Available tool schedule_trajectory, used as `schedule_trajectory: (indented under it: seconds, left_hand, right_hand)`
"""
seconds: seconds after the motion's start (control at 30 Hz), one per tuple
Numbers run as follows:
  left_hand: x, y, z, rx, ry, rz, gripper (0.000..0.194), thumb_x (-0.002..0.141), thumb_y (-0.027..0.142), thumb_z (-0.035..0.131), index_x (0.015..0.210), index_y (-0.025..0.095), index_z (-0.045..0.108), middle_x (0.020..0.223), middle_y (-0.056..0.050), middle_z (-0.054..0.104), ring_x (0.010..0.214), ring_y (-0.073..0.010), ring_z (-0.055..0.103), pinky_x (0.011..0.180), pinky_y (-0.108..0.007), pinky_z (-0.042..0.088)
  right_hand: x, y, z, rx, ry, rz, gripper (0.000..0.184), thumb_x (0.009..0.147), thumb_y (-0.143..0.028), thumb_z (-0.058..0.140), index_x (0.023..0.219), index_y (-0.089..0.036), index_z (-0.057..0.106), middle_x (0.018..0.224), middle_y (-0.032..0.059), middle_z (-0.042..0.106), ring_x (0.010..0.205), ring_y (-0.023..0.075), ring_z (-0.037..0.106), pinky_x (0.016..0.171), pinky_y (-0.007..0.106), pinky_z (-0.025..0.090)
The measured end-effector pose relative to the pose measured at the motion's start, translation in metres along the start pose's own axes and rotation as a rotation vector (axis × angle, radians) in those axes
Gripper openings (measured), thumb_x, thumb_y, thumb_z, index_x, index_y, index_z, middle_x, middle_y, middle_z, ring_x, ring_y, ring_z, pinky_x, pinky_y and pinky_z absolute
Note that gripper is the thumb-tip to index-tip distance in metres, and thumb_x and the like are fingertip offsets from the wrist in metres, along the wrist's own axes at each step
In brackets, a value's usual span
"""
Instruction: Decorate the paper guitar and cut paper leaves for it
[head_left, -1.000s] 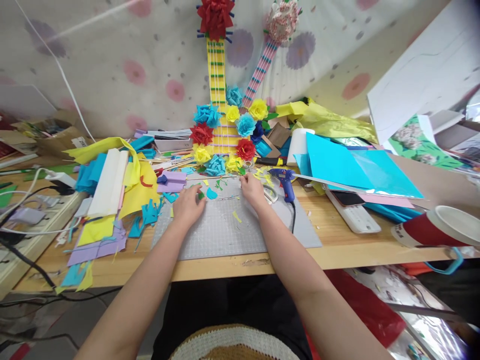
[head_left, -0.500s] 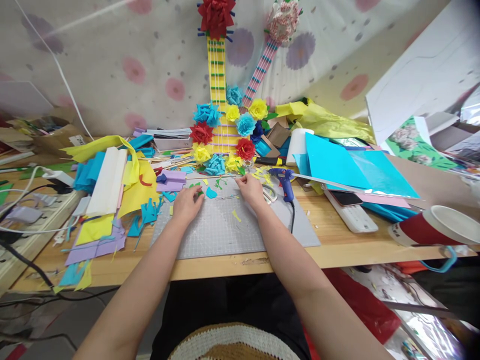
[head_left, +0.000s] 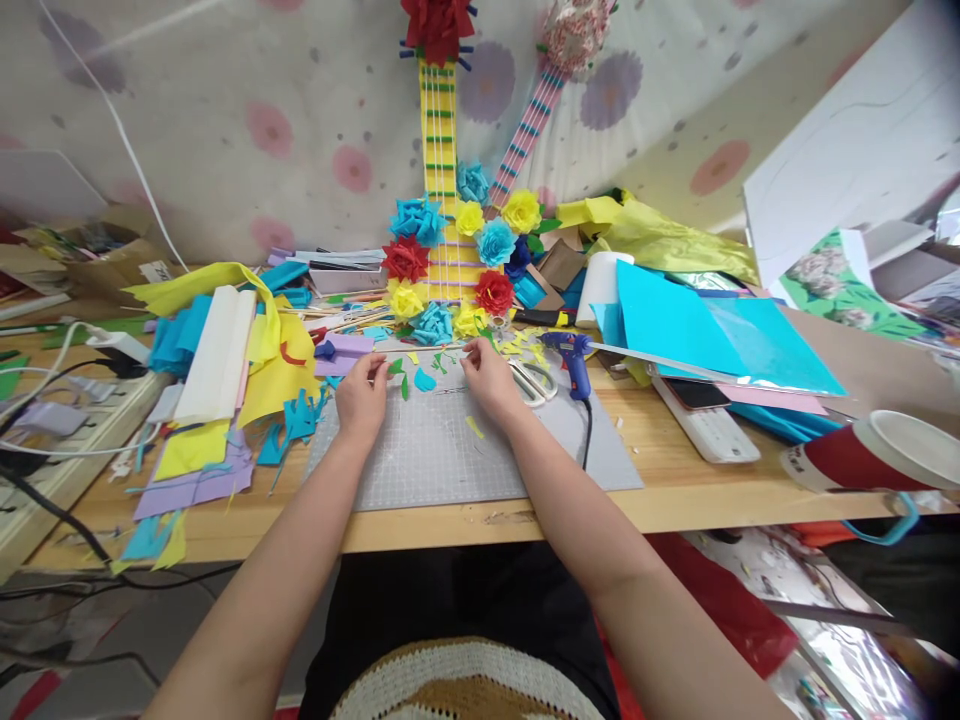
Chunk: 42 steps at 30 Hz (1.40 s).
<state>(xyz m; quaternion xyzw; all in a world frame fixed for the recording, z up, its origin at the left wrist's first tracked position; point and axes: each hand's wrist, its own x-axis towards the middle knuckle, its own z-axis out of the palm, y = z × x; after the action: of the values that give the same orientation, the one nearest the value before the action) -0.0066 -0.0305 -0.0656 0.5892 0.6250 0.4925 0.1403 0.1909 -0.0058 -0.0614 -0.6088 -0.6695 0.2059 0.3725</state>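
Observation:
My left hand (head_left: pixel 361 400) is over the left part of the grey cutting mat (head_left: pixel 420 465), thumb and fingertips pinched at the edge of a green paper leaf (head_left: pixel 396 367). Another slim green leaf hangs or lies just below it. To the right, my right hand (head_left: pixel 487 378) has its fingers drawn together; whatever they hold is too small to make out. Between the hands lie a blue paper petal (head_left: pixel 424 380) and green leaf scraps (head_left: pixel 441 362). White-handled scissors (head_left: pixel 534 382) rest beside my right hand, and a blue glue gun (head_left: pixel 574 362) lies farther right.
Behind the mat stands a yellow paper guitar (head_left: pixel 439 140) with paper flowers. Crepe paper (head_left: pixel 217 355) and a power strip (head_left: pixel 90 440) are at left. Blue sheets (head_left: pixel 675 325), a white phone-like device (head_left: pixel 709 425) and a red-and-white cup (head_left: pixel 862 450) are at right.
My left hand has drawn back to the left, leaving more of the green leaves showing. My right hand has shifted slightly left and down. The view has tilted a little.

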Motion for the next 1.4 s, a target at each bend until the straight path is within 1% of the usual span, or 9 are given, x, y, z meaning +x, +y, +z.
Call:
schedule_trajectory:
  seconds: [0.17,0.27,0.37,0.57,0.83,0.97,1.13,1.27,1.4]
  left_hand:
    - [-0.004,0.004,0.004,-0.205,-0.078,-0.061,0.021,0.077,0.031,0.052,0.092,0.018,0.059,0.083,-0.005,0.067,0.073,-0.0159,0.065,0.052,-0.023,0.049]
    - [-0.006,0.006,0.006,-0.323,-0.136,-0.056,0.026,0.074,0.036,0.056,0.092,0.017,0.059,0.082,-0.006,0.067,0.073,-0.0161,0.064,0.051,-0.023,0.051]
    - [-0.007,0.006,0.008,-0.395,-0.176,-0.071,0.029,0.07,0.037,0.061,0.09,0.016,0.06,0.079,-0.006,0.066,0.072,-0.0165,0.063,0.051,-0.024,0.052]
    - [-0.005,0.005,0.012,-0.519,-0.266,-0.111,0.036,0.064,0.031,0.066,0.095,0.016,0.058,0.085,-0.007,0.067,0.077,-0.0175,0.063,0.053,-0.025,0.052]
    - [-0.005,0.007,0.011,-0.54,-0.305,-0.183,0.046,0.057,0.027,0.071,0.1,0.015,0.058,0.088,-0.008,0.065,0.073,-0.0154,0.062,0.055,-0.025,0.052]
    - [-0.005,0.005,0.012,-0.55,-0.293,-0.197,0.047,0.056,0.028,0.071,0.099,0.015,0.058,0.078,-0.004,0.062,0.07,-0.0147,0.061,0.056,-0.026,0.052]
    - [-0.004,0.005,0.011,-0.584,-0.25,-0.277,0.046,0.051,0.026,0.073,0.093,0.014,0.057,0.069,-0.001,0.06,0.061,-0.013,0.059,0.051,-0.025,0.05]
    - [-0.002,0.004,0.007,-0.568,-0.217,-0.301,0.043,0.052,0.027,0.072,0.09,0.015,0.056,0.068,0.0,0.059,0.06,-0.013,0.06,0.048,-0.023,0.049]
    - [-0.003,0.003,0.006,-0.537,-0.16,-0.28,0.039,0.056,0.028,0.069,0.091,0.016,0.054,0.075,0.0,0.057,0.065,-0.015,0.064,0.047,-0.022,0.049]
  right_hand:
    - [-0.01,-0.011,0.007,0.038,-0.106,-0.151,0.025,0.073,-0.028,0.055,0.096,-0.022,0.05,0.093,-0.0014,0.062,0.065,0.01,0.054,0.068,0.027,0.041]
    - [-0.017,-0.02,0.01,0.058,-0.175,-0.202,0.036,0.07,-0.036,0.059,0.102,-0.024,0.048,0.098,-0.0019,0.062,0.069,0.0105,0.055,0.068,0.027,0.042]
    - [-0.021,-0.025,0.014,0.035,-0.214,-0.216,0.041,0.07,-0.035,0.06,0.107,-0.024,0.046,0.1,-0.0014,0.063,0.072,0.0113,0.055,0.067,0.027,0.041]
    - [-0.02,-0.023,0.018,-0.042,-0.166,-0.214,0.031,0.072,-0.018,0.051,0.103,-0.023,0.049,0.089,-0.0029,0.065,0.076,0.0126,0.055,0.069,0.027,0.04]
    - [-0.017,-0.023,0.01,-0.183,-0.059,-0.263,0.026,0.075,-0.012,0.046,0.098,-0.022,0.054,0.092,0.0005,0.066,0.091,0.0181,0.052,0.074,0.029,0.038]
    - [-0.016,-0.025,0.005,-0.246,-0.034,-0.307,0.023,0.076,-0.011,0.046,0.094,-0.021,0.056,0.092,0.0019,0.065,0.094,0.0197,0.049,0.073,0.029,0.037]
    - [-0.015,-0.025,0.005,-0.306,-0.037,-0.337,0.019,0.079,-0.012,0.043,0.09,-0.02,0.057,0.093,0.0041,0.064,0.093,0.0205,0.047,0.072,0.029,0.037]
    - [-0.013,-0.022,0.005,-0.31,-0.027,-0.294,0.023,0.078,-0.01,0.041,0.092,-0.02,0.057,0.094,0.0056,0.064,0.096,0.0211,0.046,0.074,0.031,0.038]
    - [-0.015,-0.02,0.007,-0.284,-0.094,-0.278,0.032,0.073,-0.006,0.044,0.098,-0.022,0.055,0.096,0.0027,0.065,0.098,0.0207,0.047,0.072,0.031,0.039]
